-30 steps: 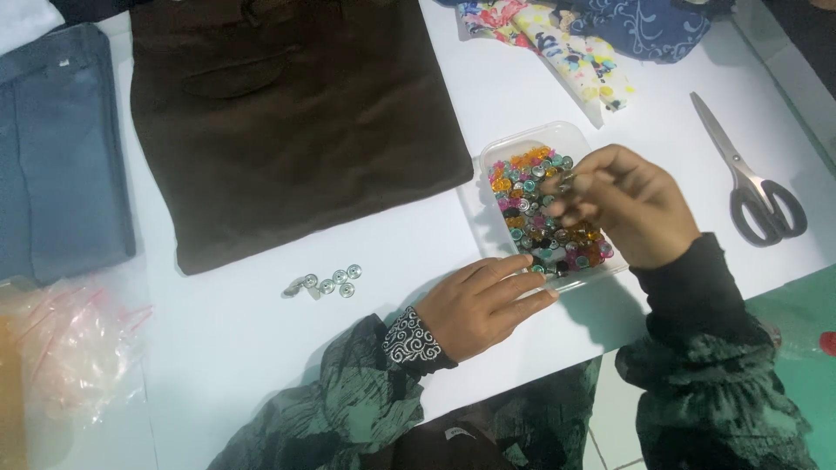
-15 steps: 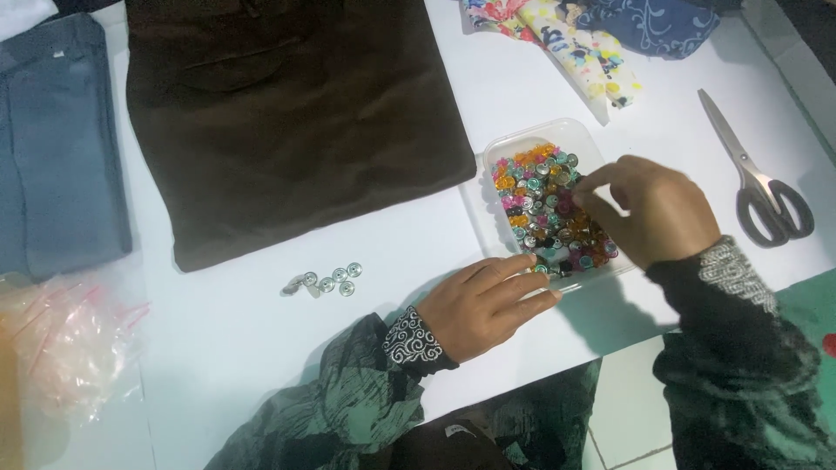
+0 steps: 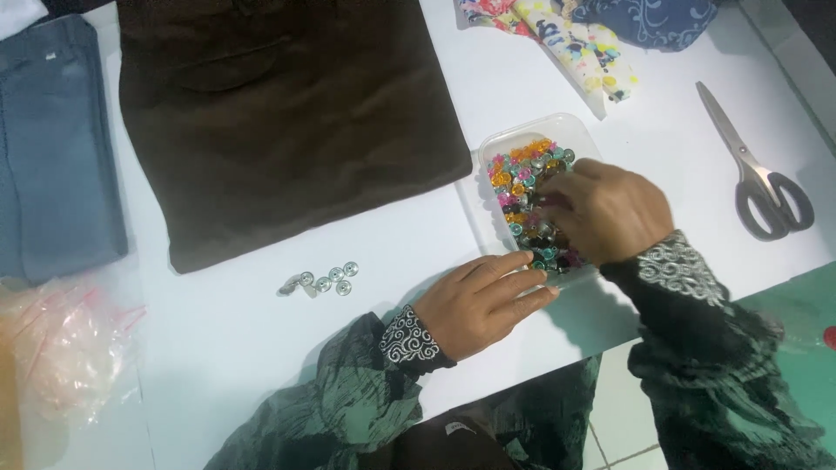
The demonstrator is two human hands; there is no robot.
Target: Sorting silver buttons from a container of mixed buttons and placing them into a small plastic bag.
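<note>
Snap buttons [image 3: 529, 187], mixed colours, fill clear plastic tray [image 3: 522, 130] on white table [image 3: 418, 244], just right of brown cloth [image 3: 287, 113]. My right hand [image 3: 610, 213] inside tray, fingers curled down among buttons; whether anything is pinched, cannot tell. My left hand [image 3: 479, 305] flat, fingers straight, fingertips touching tray's near edge, holding nothing. Few silver snaps [image 3: 326, 281] loose on table near left hand. Scissors [image 3: 758, 174] well right.

Right hand [image 3: 610, 213] now lower over beads [image 3: 522, 174]

Sewing workspace. White table [image 3: 261, 348] holds folded brown garment [image 3: 287, 113], scissors [image 3: 758, 174], fabric scraps [image 3: 575, 43] upper right. Clear tray of coloured snap buttons [image 3: 522, 174] sits centre right.
</note>
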